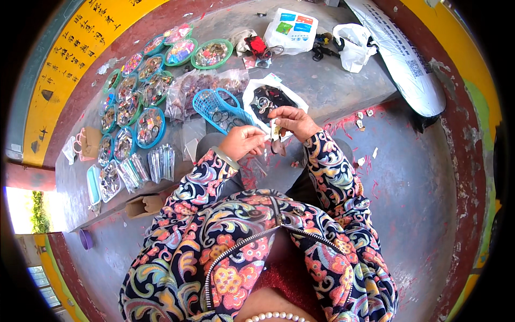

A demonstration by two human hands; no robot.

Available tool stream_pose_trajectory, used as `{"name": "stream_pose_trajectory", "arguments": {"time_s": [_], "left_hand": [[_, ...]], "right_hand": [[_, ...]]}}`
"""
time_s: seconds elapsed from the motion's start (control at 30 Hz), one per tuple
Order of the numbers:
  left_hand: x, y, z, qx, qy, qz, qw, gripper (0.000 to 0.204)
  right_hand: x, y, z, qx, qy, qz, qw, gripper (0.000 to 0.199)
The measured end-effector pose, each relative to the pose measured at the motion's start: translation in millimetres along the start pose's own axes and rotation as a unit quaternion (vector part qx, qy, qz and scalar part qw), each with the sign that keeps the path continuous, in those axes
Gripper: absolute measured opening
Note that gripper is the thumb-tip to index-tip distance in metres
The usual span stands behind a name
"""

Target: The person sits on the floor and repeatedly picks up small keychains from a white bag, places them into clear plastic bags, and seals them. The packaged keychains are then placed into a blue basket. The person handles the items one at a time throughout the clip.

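My right hand [298,122] pinches a small white card-like piece [276,130] with a yellowish part on it, held upright in front of my lap. Close beside it on the left is my left hand [244,143], fingers pressed together. Something whitish shows at its fingertips, too small to name. Just beyond both hands sits a white plastic bag [301,102], its top spread around dark contents and ring-shaped pieces. A blue perforated plastic basket [208,102] with dark loops inside leans next to it.
Several round trays of small trinkets [151,127] cover the ledge at left, with packaged slim items [161,162] nearer me. Clear bags of brownish items [188,92] lie behind the basket. A printed white bag [291,32] and a long silvery panel [402,59] are farther back.
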State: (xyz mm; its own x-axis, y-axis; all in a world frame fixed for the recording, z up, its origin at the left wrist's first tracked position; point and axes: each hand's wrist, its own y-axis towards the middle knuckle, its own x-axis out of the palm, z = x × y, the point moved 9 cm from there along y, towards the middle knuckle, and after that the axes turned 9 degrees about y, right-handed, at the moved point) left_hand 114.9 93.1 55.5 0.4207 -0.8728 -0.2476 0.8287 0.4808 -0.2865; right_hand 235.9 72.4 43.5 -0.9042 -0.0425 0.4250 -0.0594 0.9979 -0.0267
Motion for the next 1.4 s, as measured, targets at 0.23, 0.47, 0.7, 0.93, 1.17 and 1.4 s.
{"name": "stream_pose_trajectory", "arguments": {"time_s": [0.23, 0.47, 0.7, 0.93, 1.17, 1.4], "left_hand": [[7.8, -3.2, 6.1, 0.007, -0.024, -0.029, 0.999, 0.023], [13.5, -6.8, 5.3, 0.005, -0.029, -0.057, 0.998, 0.022], [17.6, -9.1, 8.6, 0.0, -0.047, -0.066, 0.997, 0.023], [19.1, -6.7, -2.3, -0.023, 0.018, -0.042, 0.999, 0.018], [16.7, -8.5, 0.0, -0.001, 0.072, 0.044, 0.996, 0.019], [0.0, -16.8, 14.2, 0.122, 0.375, 0.212, 0.894, 0.017]], "right_hand": [[14.2, -4.4, 4.7, 0.011, 0.011, -0.04, 0.999, 0.021], [16.6, -5.2, 8.7, 0.016, 0.008, -0.037, 0.999, 0.021], [12.0, -7.6, 14.4, 0.022, 0.014, -0.026, 0.999, 0.02], [15.5, -7.0, 14.0, 0.008, -0.027, -0.025, 0.999, 0.023], [21.6, -8.7, 17.7, -0.045, -0.018, 0.029, 0.998, 0.025], [12.9, -19.3, 30.3, -0.083, -0.169, 0.152, 0.97, 0.042]]}}
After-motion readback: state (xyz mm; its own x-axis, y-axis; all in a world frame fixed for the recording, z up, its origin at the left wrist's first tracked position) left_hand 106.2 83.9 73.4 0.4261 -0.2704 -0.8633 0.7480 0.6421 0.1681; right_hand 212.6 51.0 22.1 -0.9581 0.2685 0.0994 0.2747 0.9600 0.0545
